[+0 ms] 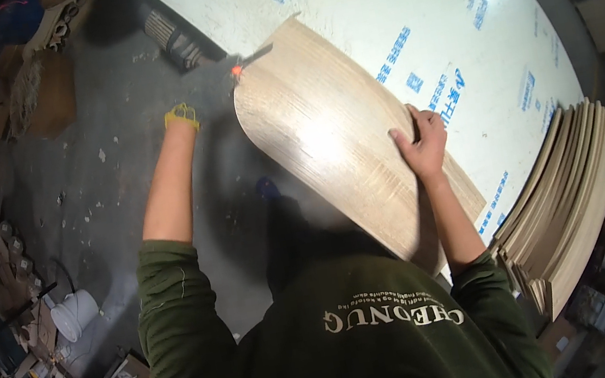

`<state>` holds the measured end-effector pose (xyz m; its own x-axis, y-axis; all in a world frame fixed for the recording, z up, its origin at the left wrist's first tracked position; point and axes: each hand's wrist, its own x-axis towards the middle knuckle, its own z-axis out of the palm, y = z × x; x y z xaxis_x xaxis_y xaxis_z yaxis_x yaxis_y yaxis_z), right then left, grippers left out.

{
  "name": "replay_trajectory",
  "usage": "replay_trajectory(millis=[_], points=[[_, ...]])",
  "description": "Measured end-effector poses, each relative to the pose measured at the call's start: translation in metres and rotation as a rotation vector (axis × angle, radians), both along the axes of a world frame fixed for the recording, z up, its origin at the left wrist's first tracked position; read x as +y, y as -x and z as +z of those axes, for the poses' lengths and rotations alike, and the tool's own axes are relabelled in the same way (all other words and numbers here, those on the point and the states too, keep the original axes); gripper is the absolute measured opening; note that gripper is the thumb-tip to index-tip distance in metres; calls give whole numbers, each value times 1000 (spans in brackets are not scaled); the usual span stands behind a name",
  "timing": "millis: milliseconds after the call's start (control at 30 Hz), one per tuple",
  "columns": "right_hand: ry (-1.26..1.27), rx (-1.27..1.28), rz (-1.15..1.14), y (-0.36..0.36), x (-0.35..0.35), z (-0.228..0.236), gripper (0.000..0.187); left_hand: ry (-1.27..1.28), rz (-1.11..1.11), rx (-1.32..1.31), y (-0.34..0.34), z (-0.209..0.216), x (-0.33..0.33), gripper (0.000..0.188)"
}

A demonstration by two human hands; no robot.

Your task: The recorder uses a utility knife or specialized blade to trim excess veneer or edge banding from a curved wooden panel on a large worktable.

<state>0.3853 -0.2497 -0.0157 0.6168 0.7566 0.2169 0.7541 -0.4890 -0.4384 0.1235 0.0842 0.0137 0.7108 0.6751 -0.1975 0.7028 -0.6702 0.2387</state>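
Observation:
A curved light wood-grain panel (324, 128) lies tilted across the near edge of the white board, partly overhanging the floor. My right hand (425, 141) is bare and grips its right long edge, thumb on the top face and fingers over the edge. My left hand (210, 85), in a grey glove with a yellow cuff, reaches to the panel's far left corner. At its fingertips is a narrow dark tool with an orange part (237, 70), its flat end lying along the panel's far edge. The grey glove blends into the floor, so single fingers are hard to make out.
The white board (486, 35) bears blue print. A stack of curved wood panels (563, 199) stands on its right side. A white bucket (75, 316) is on the grey floor at left, with cardboard (51, 95) farther back. Clutter lines the left side.

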Motion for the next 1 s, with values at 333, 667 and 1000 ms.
replay_trajectory(millis=[333, 667, 1000], points=[[599, 12, 506, 125, -85, 17, 91, 643, 479, -935, 15, -51, -91, 57], [476, 28, 625, 63, -103, 42, 91, 993, 983, -1034, 99, -100, -136, 53], [554, 223, 209, -27, -123, 50, 87, 853, 904, -1206, 87, -120, -239, 14]])
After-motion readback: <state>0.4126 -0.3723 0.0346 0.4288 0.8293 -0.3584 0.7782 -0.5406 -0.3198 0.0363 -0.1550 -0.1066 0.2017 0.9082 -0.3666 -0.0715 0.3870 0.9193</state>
